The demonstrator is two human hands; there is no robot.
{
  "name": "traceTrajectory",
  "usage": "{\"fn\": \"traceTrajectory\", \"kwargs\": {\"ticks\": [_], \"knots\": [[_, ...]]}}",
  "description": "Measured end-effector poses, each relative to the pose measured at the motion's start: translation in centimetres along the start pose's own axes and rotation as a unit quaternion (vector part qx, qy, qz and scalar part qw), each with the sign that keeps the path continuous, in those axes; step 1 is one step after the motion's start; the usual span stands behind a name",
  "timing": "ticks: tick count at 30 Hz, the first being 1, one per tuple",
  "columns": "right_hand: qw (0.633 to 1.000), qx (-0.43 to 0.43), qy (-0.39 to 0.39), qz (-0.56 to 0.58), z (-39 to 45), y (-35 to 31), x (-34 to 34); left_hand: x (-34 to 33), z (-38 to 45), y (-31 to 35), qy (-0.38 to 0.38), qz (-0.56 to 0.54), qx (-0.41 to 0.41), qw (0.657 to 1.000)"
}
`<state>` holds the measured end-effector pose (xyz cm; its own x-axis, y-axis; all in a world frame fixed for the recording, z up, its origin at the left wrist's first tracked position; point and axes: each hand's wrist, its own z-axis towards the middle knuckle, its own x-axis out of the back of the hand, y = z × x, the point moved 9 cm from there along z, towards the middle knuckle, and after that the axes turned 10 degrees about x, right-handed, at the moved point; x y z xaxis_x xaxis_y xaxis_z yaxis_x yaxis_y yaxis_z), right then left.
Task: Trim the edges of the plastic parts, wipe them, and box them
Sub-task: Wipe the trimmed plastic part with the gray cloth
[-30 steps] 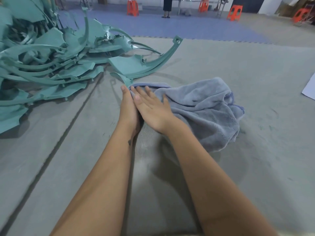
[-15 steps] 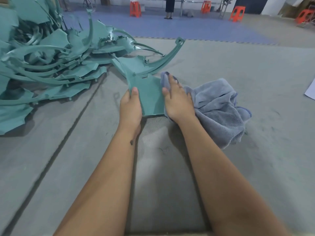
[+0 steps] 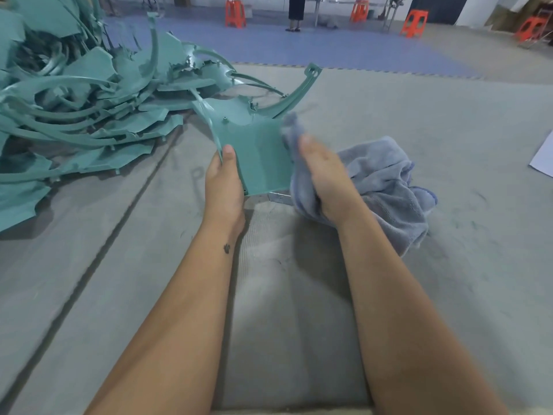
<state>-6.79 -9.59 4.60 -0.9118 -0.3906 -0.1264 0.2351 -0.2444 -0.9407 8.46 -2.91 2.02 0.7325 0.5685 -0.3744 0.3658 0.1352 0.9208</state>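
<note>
A teal plastic part (image 3: pixel 257 154) with a long curved arm lies in front of me on the grey mat. My left hand (image 3: pixel 224 181) grips its left edge, thumb on top. My right hand (image 3: pixel 324 178) holds a grey-blue cloth (image 3: pixel 380 187) bunched against the part's right edge; the cloth's tip sticks up past my fingers, and its bulk trails to the right on the mat.
A big heap of teal plastic parts (image 3: pixel 80 106) fills the left and far left. A white sheet (image 3: pixel 543 158) lies at the right edge. Orange stools (image 3: pixel 414 23) and a standing person (image 3: pixel 296 12) are far back on the blue floor.
The cloth has come off the part's flat face over to its right edge. My left hand has taken hold of the part's left edge, and my right hand now bunches the cloth.
</note>
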Motion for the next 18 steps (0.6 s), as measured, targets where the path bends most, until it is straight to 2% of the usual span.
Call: {"fn": "traceTrajectory", "kwargs": {"ticks": [2, 4, 11, 13, 16, 18], "knots": [[0.985, 0.05, -0.075, -0.149, 0.0, -0.3, -1.1, 0.0, 0.0, 0.2, -0.006, -0.015, -0.001, 1.0], [0.972, 0.072, -0.069, -0.211, -0.1, -0.9, -0.6, 0.1, 0.0, 0.3, -0.008, -0.015, 0.0, 1.0], [0.96, 0.082, 0.108, -0.245, 0.2, -1.1, 2.6, -0.9, -0.2, -0.2, -0.036, 0.008, 0.011, 0.999], [0.96, 0.06, 0.154, -0.224, 0.1, -0.7, 3.2, -1.0, -0.3, -0.3, -0.041, 0.015, 0.009, 0.999], [0.967, -0.004, 0.253, -0.034, -0.2, 0.9, 4.8, -0.7, -0.3, -0.4, -0.025, 0.018, 0.02, 0.999], [0.968, -0.024, 0.247, 0.046, -0.1, 1.6, 5.3, -0.3, -0.2, -0.2, -0.011, 0.007, 0.019, 1.0]]}}
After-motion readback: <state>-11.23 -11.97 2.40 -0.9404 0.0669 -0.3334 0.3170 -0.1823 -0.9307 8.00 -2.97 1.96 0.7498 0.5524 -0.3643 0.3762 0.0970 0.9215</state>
